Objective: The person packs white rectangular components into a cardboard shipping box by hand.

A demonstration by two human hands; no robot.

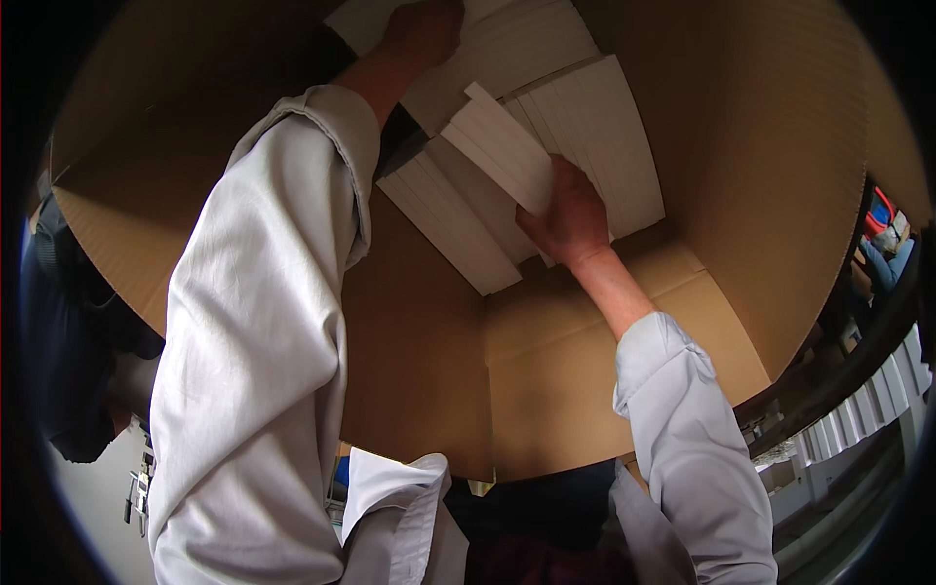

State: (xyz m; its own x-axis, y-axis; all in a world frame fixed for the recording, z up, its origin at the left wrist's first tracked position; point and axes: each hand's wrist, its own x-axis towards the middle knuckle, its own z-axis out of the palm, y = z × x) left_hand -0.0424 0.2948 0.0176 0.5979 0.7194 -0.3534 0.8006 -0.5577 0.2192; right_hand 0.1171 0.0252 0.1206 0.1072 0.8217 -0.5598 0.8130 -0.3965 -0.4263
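The pale sleeve [253,341] is looming closest, its left hand [421,31] pressing flat, fingers spread, on white boxes [585,136] packed in the cardboard carton [429,370]. The right hand [565,219] is clasping one tilted white box [502,146] by its lower end; it looks light, stiff and smooth, best pinched across both long edges.

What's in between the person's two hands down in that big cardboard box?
In the head view, between the left hand and right hand lie rows of flat white boxes, one tilted white box raised by the right hand.

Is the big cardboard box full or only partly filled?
Partly filled: flat white boxes cover the far side, while the cardboard box bottom near the person is bare.
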